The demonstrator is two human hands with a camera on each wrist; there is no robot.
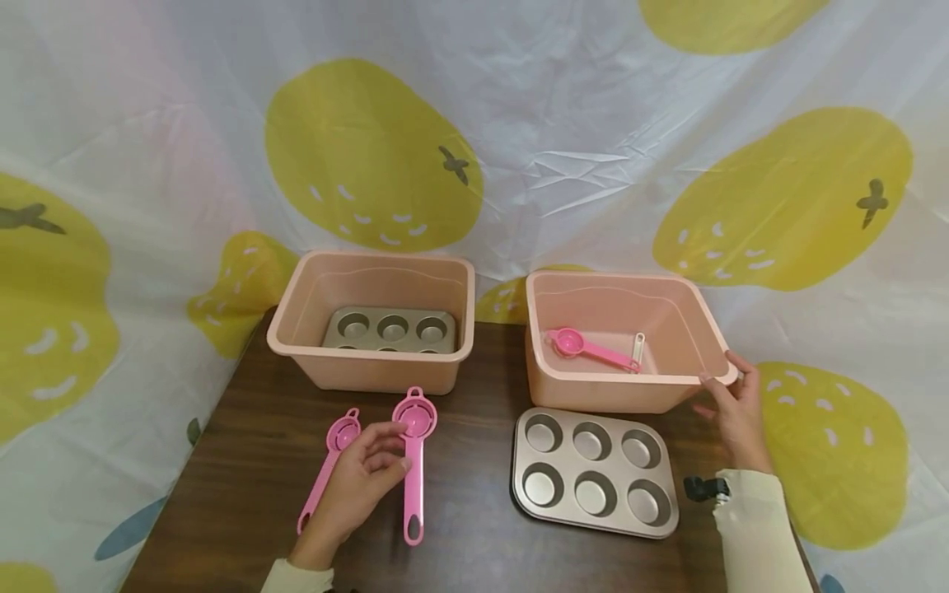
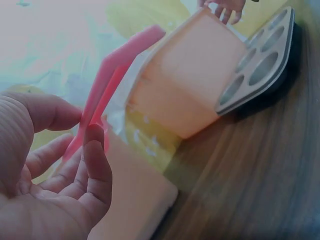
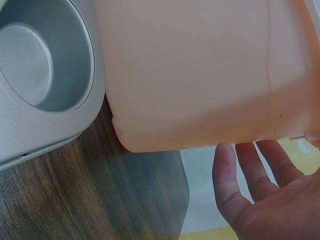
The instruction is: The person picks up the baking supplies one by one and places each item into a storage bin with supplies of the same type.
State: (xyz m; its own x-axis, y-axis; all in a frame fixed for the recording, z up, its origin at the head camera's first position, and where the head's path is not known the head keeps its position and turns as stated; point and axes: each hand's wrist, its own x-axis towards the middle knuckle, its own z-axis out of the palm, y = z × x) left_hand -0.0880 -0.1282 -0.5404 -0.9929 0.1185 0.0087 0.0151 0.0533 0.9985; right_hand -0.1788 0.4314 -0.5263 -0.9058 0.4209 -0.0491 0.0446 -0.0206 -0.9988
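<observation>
In my left hand [image 1: 363, 473] is a pink egg separator [image 1: 413, 486], pinched between thumb and finger near its cup; its bent handle [image 2: 127, 50] points up and away in the left wrist view. A second pink egg separator [image 1: 320, 478] lies on the table, partly behind that hand. My right hand [image 1: 740, 416] grips the front right corner of the right pink bin [image 1: 608, 394], thumb on the rim, other fingers along its outer side. Inside that bin lie another pink egg separator [image 1: 600, 352] and a small white-handled utensil [image 1: 638, 350].
A six-cup muffin pan [image 1: 571, 467] lies on the wooden table [image 1: 474, 527], right before the right bin. Another muffin pan [image 1: 373, 319] is inside the left pink bin [image 1: 371, 373]. A lemon-print curtain [image 1: 519, 123] hangs close behind both bins.
</observation>
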